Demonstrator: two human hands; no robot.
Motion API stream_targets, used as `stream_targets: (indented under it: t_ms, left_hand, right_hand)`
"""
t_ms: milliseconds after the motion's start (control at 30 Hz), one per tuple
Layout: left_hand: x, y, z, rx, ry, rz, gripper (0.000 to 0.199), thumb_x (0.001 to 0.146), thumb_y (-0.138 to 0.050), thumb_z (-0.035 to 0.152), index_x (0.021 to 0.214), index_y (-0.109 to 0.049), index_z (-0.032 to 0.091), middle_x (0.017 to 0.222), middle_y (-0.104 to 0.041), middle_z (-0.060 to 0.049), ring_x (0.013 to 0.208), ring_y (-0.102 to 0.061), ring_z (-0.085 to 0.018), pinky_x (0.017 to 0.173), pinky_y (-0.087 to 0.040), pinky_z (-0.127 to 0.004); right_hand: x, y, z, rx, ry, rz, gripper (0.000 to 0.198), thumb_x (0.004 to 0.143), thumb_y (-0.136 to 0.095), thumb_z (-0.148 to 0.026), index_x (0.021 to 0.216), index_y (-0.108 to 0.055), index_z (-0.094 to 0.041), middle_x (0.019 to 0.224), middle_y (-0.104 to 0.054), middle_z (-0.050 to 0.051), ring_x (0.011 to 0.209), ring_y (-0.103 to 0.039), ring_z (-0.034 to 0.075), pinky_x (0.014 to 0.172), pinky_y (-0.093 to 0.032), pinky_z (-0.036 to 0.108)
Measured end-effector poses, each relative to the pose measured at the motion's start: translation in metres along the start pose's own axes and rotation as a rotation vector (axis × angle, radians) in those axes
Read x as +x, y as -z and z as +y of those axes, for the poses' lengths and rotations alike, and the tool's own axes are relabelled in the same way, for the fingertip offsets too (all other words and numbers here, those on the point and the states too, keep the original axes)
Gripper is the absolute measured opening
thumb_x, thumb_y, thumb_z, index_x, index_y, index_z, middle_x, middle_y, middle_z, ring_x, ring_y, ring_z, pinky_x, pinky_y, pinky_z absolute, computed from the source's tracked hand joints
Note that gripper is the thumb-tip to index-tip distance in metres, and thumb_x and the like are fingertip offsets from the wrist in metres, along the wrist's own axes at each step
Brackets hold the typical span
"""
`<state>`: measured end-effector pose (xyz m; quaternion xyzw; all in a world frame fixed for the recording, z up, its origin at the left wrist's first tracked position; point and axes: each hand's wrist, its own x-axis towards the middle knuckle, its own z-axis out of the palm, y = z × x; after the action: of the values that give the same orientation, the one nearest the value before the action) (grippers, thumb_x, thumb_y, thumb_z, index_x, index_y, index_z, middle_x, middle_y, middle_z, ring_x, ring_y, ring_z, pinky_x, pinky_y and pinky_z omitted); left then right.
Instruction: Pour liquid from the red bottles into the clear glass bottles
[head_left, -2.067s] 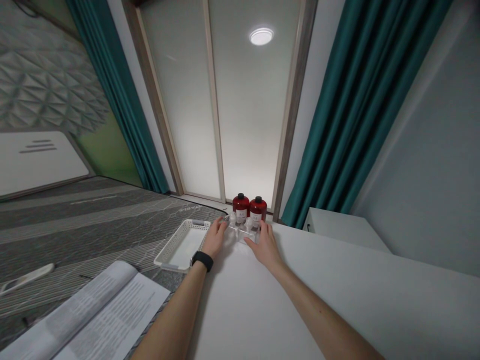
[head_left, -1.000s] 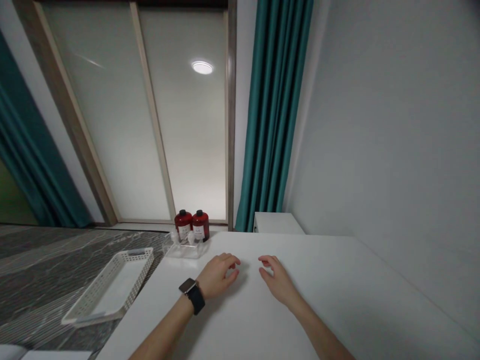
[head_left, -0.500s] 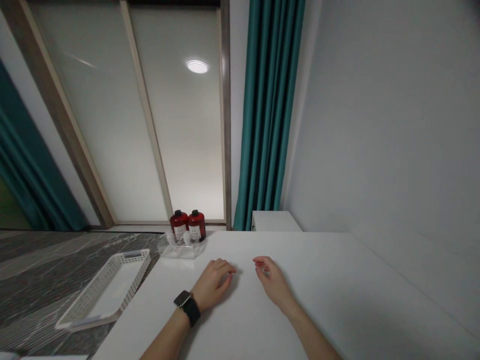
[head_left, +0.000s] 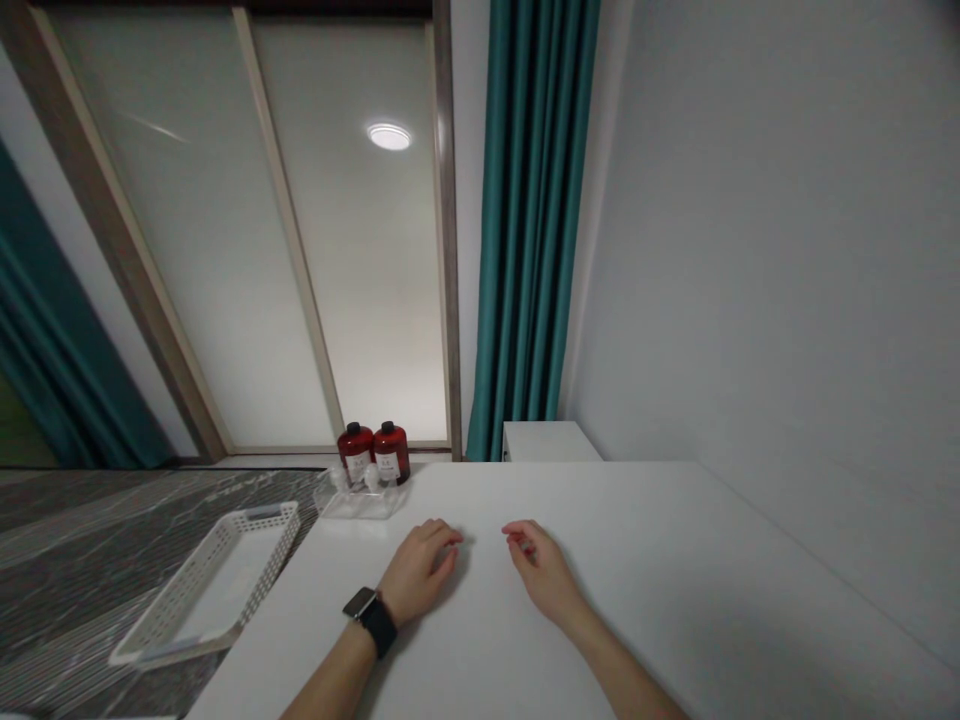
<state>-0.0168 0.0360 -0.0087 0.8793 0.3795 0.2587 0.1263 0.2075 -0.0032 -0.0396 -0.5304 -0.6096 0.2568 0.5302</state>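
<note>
Low over the white table my left hand is loosely curved, its thumb apart from the fingers, holding nothing. A dark watch is strapped round that wrist. Across a short gap, my right hand faces it with fingers bent and thumb slightly apart, also holding nothing. Whether either hand touches the tabletop I cannot tell. Nearest to the left hand, at the table's far left corner, is a clear tray with small whitish items in it. Two red bottles with black caps and white labels stand at its back.
A white perforated basket lies to the left, beyond the table's edge, over a dark grey striped surface. Behind the table are a white cabinet, a teal curtain and frosted sliding doors. A pale wall borders the right.
Both hands have shifted very slightly to the left in the picture, and the left fingertips have drawn back a little. The camera view has moved slightly. The bottles, tray and basket stay put.
</note>
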Motion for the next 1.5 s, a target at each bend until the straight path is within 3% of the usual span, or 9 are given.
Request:
stream_targets:
  t_ms: [267,600,1500]
  left_hand:
    - [0.000,-0.006,0.001,0.033,0.118,0.025,0.022,0.088,-0.049,0.014,0.100,-0.066,0.020,0.095,-0.071,-0.007,0.090,-0.063,-0.023,0.082,-0.046,-0.036]
    - [0.000,-0.008,0.003,0.057,0.126,-0.012,0.021,0.087,-0.050,0.012,0.097,-0.067,0.020,0.096,-0.072,-0.006,0.093,-0.063,-0.024,0.088,-0.045,-0.037]
    - [-0.001,-0.006,0.005,0.076,0.106,-0.062,0.020,0.088,-0.051,0.015,0.100,-0.066,0.020,0.098,-0.070,-0.007,0.095,-0.060,-0.025,0.082,-0.044,-0.037]
  right_hand:
    - [-0.003,-0.005,0.005,0.043,-0.058,-0.037,0.025,0.081,-0.055,-0.025,0.104,-0.064,-0.022,0.083,-0.067,0.002,0.071,-0.065,0.018,0.068,-0.054,0.029]
    - [-0.005,-0.005,0.005,0.023,-0.058,-0.075,0.033,0.079,-0.054,-0.021,0.112,-0.061,-0.022,0.087,-0.065,0.002,0.074,-0.064,0.017,0.072,-0.055,0.030]
    - [-0.006,-0.007,0.010,0.018,-0.063,-0.074,0.043,0.081,-0.053,-0.021,0.123,-0.054,-0.022,0.090,-0.065,0.002,0.077,-0.065,0.018,0.076,-0.055,0.033]
